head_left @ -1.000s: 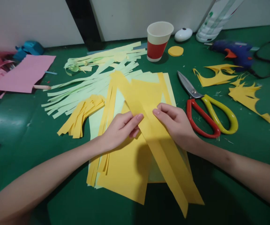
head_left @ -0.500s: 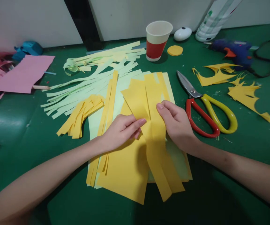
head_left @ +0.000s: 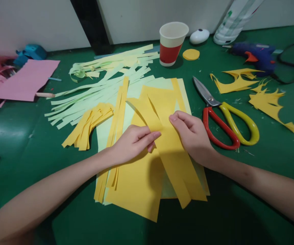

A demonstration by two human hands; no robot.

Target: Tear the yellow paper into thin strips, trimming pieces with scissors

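My left hand (head_left: 136, 141) is closed, pinching the edge of a yellow paper strip (head_left: 171, 149) between thumb and fingers. The thumb and fingers of my right hand (head_left: 193, 137) grip the right edge of the same yellow paper, which seems to have a slit or overlapping layers near its top. Beneath lie a larger yellow sheet (head_left: 133, 190) and light green sheets (head_left: 185, 95). Narrow yellow strips (head_left: 117, 126) rest left of my left hand, with a bunched yellow fringe (head_left: 88, 126) beyond them. Scissors (head_left: 210, 98) with red and yellow handles lie open beside my right hand.
Light green fringe (head_left: 93, 95) spreads behind the sheets. Farther back stand a red-and-white paper cup (head_left: 171, 51) and a bottle (head_left: 228, 27). A blue glue gun (head_left: 256, 56) and yellow scraps (head_left: 266, 105) lie right; pink paper (head_left: 26, 81) lies left on the green table (head_left: 34, 163).
The lower end of the held yellow paper has swung right and its upper end has tilted left. Both hands keep nearly the same place and grip.
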